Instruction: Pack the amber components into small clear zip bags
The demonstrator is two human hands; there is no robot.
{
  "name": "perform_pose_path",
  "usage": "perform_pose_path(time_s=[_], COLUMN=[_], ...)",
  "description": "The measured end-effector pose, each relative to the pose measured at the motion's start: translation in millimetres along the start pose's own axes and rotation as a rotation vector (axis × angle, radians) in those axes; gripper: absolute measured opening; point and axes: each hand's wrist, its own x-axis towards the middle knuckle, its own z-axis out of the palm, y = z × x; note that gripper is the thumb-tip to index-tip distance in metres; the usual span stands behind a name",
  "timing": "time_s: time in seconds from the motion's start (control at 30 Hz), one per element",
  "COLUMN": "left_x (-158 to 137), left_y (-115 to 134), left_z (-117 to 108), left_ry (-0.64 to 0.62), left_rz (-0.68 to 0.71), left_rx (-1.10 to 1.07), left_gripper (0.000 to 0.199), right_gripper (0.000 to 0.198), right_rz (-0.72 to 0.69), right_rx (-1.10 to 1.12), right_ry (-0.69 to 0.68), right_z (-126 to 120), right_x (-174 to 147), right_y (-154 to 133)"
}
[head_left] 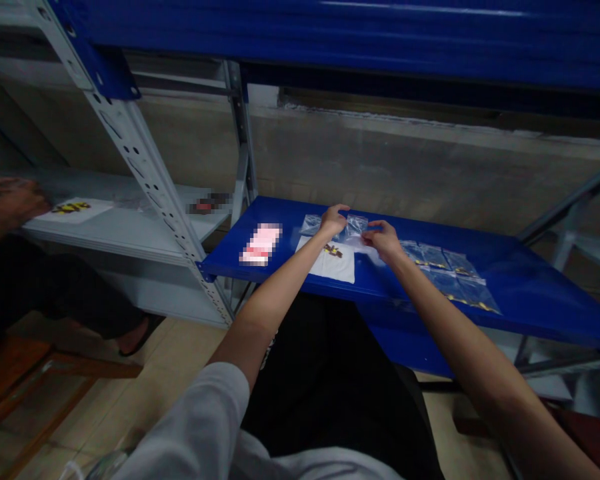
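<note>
A clear plastic zip bag [357, 227] is between my two hands over the blue shelf board. My left hand [334, 221] is at the bag's left side, thumb and fingers apart. On the right, my right hand [384, 240] pinches the bag's edge between thumb and fingers. Just below my left hand, small brown and yellow pieces [333, 251] lie on a white cloth [334, 270]. Another clear bag [310, 225] lies flat behind the cloth, left of my left hand. What the pieces are is too small to make out.
Several clear bags with yellow and dark pieces [450, 273] lie in rows at right. A blurred pink-white item [261, 245] is at left. A metal upright [140, 153] separates a grey shelf [165, 230], where another person's hands [13, 200] are near yellow pieces on white cloth.
</note>
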Motion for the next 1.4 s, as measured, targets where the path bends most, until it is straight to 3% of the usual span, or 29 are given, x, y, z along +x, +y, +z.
perform_pose_path(time_s=[0.1, 0.27, 0.5, 0.63, 0.77, 0.87, 1.13, 1.4], left_x=[9, 4, -3, -1, -1, -6, -18, -24], left_y=[-6, -14, -8, -3, 3, 10, 12, 12], left_z=[5, 6, 5, 5, 5, 10, 40, 46], left_ry=[-0.034, -0.178, -0.271, -0.274, -0.285, -0.288, -0.357, -0.269], left_rz=[-0.023, 0.026, 0.15, 0.18, 0.218, 0.234, 0.234, 0.219], left_rx=[0.197, 0.455, 0.64, 0.717, 0.764, 0.775, 0.747, 0.677], left_gripper=[0.046, 0.04, 0.022, 0.014, 0.019, 0.024, 0.026, 0.035], right_gripper=[0.049, 0.052, 0.051, 0.047, 0.038, 0.041, 0.044, 0.034], right_rz=[0.009, -0.011, -0.145, -0.288, -0.27, -0.282, -0.289, -0.241], right_rx=[-0.238, -0.397, -0.832, -0.993, -1.05, -1.073, -0.998, -1.064], right_ry=[0.089, 0.148, -0.04, -0.076, 0.073, 0.026, 0.036, 0.075], right_z=[11, 16, 15, -1, -33, -46, -33, -28], right_x=[17, 31, 24, 19, 7, -13, -56, -67], right_y=[-2, -1, -9, -9, 7, 23, 37, 31])
